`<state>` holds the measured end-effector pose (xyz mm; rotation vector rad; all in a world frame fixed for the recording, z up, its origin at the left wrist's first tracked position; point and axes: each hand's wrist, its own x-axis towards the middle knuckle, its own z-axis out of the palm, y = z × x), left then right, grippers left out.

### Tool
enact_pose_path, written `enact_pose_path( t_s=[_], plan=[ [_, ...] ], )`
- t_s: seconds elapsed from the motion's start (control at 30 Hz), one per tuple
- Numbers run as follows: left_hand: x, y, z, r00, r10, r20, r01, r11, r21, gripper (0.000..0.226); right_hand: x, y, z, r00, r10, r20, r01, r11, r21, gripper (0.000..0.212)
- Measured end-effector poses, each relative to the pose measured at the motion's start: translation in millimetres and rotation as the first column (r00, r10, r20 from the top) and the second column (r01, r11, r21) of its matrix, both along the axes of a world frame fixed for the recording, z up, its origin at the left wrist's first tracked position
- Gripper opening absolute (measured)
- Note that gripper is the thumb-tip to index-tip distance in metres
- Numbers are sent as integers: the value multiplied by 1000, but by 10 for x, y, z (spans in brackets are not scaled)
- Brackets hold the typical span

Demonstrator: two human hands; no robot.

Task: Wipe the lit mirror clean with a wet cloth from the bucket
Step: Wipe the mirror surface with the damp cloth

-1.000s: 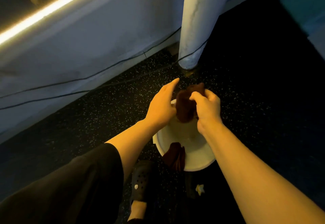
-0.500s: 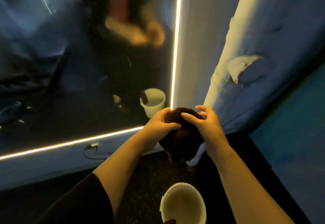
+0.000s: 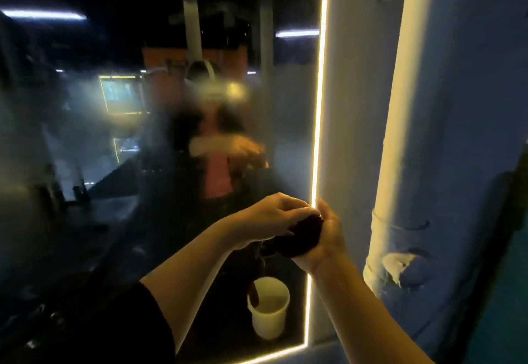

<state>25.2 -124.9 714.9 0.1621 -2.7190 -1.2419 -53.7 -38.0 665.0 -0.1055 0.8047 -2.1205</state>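
Both hands now hold the dark brown wet cloth point(image 3: 303, 236) up in front of the tall dark mirror with the glowing light strip along its edge point(image 3: 319, 106); a second ago they were squeezing it low over the bucket on the floor, and the view has since swung up from floor to glass. The left hand point(image 3: 274, 218) curls its fingers over the top of the bundle, and the right hand point(image 3: 328, 238) grips it from below and behind, so the cloth is bunched tight between them near the mirror's right edge, low on the glass. It does not appear to touch the mirror yet. The white plastic bucket point(image 3: 270, 310) shows only as a reflection near the mirror's lower right corner, with another dark rag over its rim. The glass looks hazy and smeared across its middle. In my judgement wringing is finished and wiping is about to start; the cloth must first be spread flat against the glass.
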Motion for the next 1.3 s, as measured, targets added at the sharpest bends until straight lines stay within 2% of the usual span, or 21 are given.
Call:
enact_pose_path(
  t_s=[0.1,0.17,0.27,0.3,0.37,0.47,0.53,0.57,0.6,0.67,0.7,0.73,0.83,0.9,0.97,1.0,1.1,1.13,1.2,1.27,1.3],
  plan=[
    [154,-390,326,965,-7,-263,-59,969,-240,21,51,-413,283,999,-49,-17,47,996,-73,37],
    [233,-722,577,909,18,-417,-188,910,-371,22,53,-669,559,996,-43,-83,30,988,-148,32],
    [330,-1142,1004,825,19,-565,-403,720,-565,26,-65,-935,1016,935,-115,-335,27,967,-255,82],
    [361,-1239,1148,805,-10,-594,-439,664,-606,24,-100,-983,1172,898,-169,-406,61,962,-266,82],
    [388,-1407,1414,785,-60,-616,-472,586,-659,25,-217,-1066,1432,815,-305,-493,175,940,-294,65],
    [311,-1659,1723,796,-46,-603,-518,463,-719,50,-381,-1181,1805,687,-511,-517,358,857,-372,37],
    [238,-1787,1895,798,-41,-601,-549,359,-755,61,-511,-1307,1999,542,-623,-564,500,779,-379,38],
    [191,-1829,1962,797,-50,-602,-559,315,-767,62,-598,-1385,2081,403,-676,-617,595,706,-385,45],
    [132,-1861,2008,798,-65,-599,-564,267,-781,63,-688,-1465,2143,220,-699,-680,672,614,-414,50],
    [4,-1877,2043,813,-93,-575,-556,170,-813,65,-875,-1644,2204,-144,-647,-749,749,424,-510,51],
    [-72,-1879,2036,820,-107,-563,-550,128,-826,67,-1015,-1743,2200,-277,-588,-760,755,356,-551,51],
    [-155,-1886,2024,829,-115,-547,-540,91,-837,69,-1153,-1830,2185,-356,-515,-780,746,347,-569,52],
    [-387,-1939,1980,868,-48,-495,-496,-20,-868,79,-1431,-2050,2059,-499,-268,-824,696,442,-566,54],
    [-506,-2010,1970,877,4,-480,-475,-138,-869,86,-1601,-2150,1961,-635,-104,-766,678,400,-616,57],
    [-582,-2093,1967,870,21,-493,-481,-186,-857,94,-1785,-2155,1966,-714,-24,-700,656,326,-680,59],
    [-602,-2132,1964,867,38,-496,-482,-184,-857,98,-1874,-2131,2005,-720,-30,-693,659,281,-697,60],
    [-637,-2194,1953,851,26,-524,-509,-198,-838,104,-2004,-2069,2185,-613,-149,-776,749,203,-630,55],
    [-646,-2187,1947,852,29,-523,-507,-211,-836,104,-1968,-2095,2208,-605,-180,-775,750,197,-631,53],
    [-667,-2189,1949,857,37,-513,-494,-217,-842,106,-1773,-2238,2180,-687,-125,-715,683,224,-695,51],
    [-682,-2198,1954,849,1,-529,-519,-194,-832,110,-1637,-2356,2069,-823,34,-567,546,325,-772,49],
    [-682,-2211,1953,846,-13,-534,-527,-184,-830,110,-1629,-2325,2061,-861,88,-501,496,366,-788,49]
  ],
)
